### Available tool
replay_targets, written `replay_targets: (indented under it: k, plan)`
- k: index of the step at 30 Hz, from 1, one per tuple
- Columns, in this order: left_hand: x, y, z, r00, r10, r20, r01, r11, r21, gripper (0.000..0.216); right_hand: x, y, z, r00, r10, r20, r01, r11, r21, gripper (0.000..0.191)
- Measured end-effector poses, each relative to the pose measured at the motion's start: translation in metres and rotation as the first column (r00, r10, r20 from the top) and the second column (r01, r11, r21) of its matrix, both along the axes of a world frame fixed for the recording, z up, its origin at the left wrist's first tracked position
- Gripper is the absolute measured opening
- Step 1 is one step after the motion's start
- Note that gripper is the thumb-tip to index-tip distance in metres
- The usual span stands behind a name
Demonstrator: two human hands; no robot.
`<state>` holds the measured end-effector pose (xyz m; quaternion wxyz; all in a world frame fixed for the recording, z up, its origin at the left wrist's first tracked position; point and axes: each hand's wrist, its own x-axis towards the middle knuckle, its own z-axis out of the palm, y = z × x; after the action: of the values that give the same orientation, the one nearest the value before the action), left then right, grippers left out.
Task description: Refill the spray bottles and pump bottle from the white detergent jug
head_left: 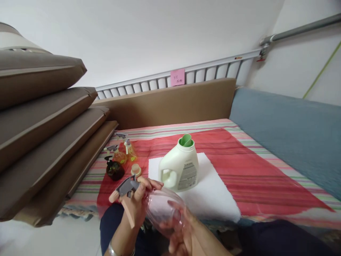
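Observation:
A clear, pinkish spray bottle [160, 206] lies tilted between my two hands, above my lap. My left hand [138, 201] is closed around its neck, just by the grey and pale pink trigger head [128, 186]. Around the base of the bottle my right hand [183, 231] is wrapped, its fingers partly seen through the plastic. Just beyond stands a white detergent jug [181, 167] with a handle, upright and uncapped, its green spout [186, 140] showing. A round cap [135, 170] sits near my left hand.
The jug rests on a white cloth [218, 199] over a red sheet [239, 160]. Several bottles stand at the left, among them a dark pump bottle [115, 171] and a yellow spray bottle [131, 151]. Stacked brown cushions [53, 124] rise at far left; a blue backrest [287, 131] borders the right.

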<state>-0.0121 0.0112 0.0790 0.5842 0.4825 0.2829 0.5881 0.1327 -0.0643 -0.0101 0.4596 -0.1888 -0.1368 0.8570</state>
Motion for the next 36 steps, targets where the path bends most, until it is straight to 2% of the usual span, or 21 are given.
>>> replay_targets:
  k: [2,5,8,10,13,15,19,21,24,26,28,31,33,36]
  plan:
    - [0.001,0.000,0.000,0.995,-0.098,0.020,0.099,0.995,-0.017,0.025,0.000,0.002,-0.002,0.994,0.104,-0.038,-0.107,0.991,-0.077,0.073]
    - [0.002,0.000,0.001,0.969,-0.245,0.028,0.245,0.969,-0.032,0.027,-0.001,0.009,-0.011,0.955,0.287,-0.078,-0.295,0.947,-0.125,0.088]
    - [0.000,0.000,-0.001,0.943,-0.332,0.011,0.332,0.943,-0.004,0.027,-0.001,0.013,-0.020,0.932,0.358,-0.052,-0.361,0.925,-0.114,0.095]
    - [-0.001,0.000,-0.003,0.954,-0.299,0.010,0.299,0.954,0.027,0.027,-0.001,0.013,-0.022,0.961,0.275,-0.006,-0.275,0.960,-0.060,0.090]
    - [-0.003,-0.001,-0.004,0.988,-0.148,0.049,0.147,0.989,0.029,0.026,0.000,0.012,-0.023,0.993,0.094,0.075,-0.098,0.994,0.051,0.075]
    - [-0.004,-0.002,-0.004,0.995,-0.087,0.051,0.086,0.996,0.008,0.026,0.002,0.011,-0.024,0.992,0.054,0.116,-0.066,0.993,0.102,0.081]
    - [-0.006,-0.004,-0.004,0.995,-0.095,-0.026,0.094,0.995,-0.037,0.030,0.002,0.014,-0.030,0.989,0.109,0.103,-0.119,0.988,0.103,0.089]
    - [-0.006,-0.005,-0.006,0.996,-0.079,-0.033,0.076,0.994,-0.079,0.031,0.000,0.017,-0.033,0.991,0.115,0.061,-0.119,0.991,0.063,0.080]
    - [-0.006,-0.004,-0.009,1.000,0.005,0.000,-0.005,0.993,-0.119,0.031,-0.004,0.022,-0.035,0.998,0.057,0.008,-0.057,0.998,0.019,0.066]
    - [-0.006,-0.002,-0.010,0.999,0.032,0.024,-0.029,0.989,-0.143,0.031,-0.006,0.026,-0.037,1.000,0.029,0.010,-0.029,1.000,0.006,0.065]
    - [-0.005,-0.001,-0.010,0.999,0.006,0.035,0.001,0.985,-0.173,0.033,-0.008,0.030,-0.043,0.999,0.035,0.032,-0.035,0.999,-0.002,0.070]
    - [-0.004,-0.001,-0.009,0.998,-0.051,0.034,0.057,0.977,-0.203,0.034,-0.008,0.036,-0.057,0.993,0.096,0.064,-0.096,0.995,0.002,0.077]
    - [-0.003,-0.002,-0.010,0.996,-0.075,0.037,0.081,0.981,-0.178,0.035,-0.007,0.038,-0.066,0.985,0.147,0.092,-0.148,0.989,0.007,0.077]
    - [-0.003,-0.004,-0.012,0.993,-0.102,0.056,0.107,0.989,-0.106,0.037,-0.001,0.038,-0.065,0.961,0.231,0.149,-0.239,0.970,0.039,0.074]
